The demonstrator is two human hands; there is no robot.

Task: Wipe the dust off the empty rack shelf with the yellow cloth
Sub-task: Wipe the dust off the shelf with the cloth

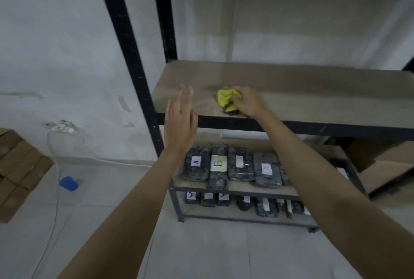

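Note:
A bare brown rack shelf (313,90) sits at chest height in a black metal frame. On its front left part lies a bunched yellow cloth (225,97) with a dark patch at its near end. My right hand (247,102) grips the cloth from the right and holds it down on the shelf board. My left hand (180,117) hovers with straight fingers at the shelf's front left corner, holding nothing.
The black upright post (134,66) stands just left of my left hand. Lower shelves hold several dark wrapped packages (239,163) with letter labels. Cardboard boxes (20,166) are stacked at the far left, and a blue cup (68,183) and a white cable lie on the tiled floor.

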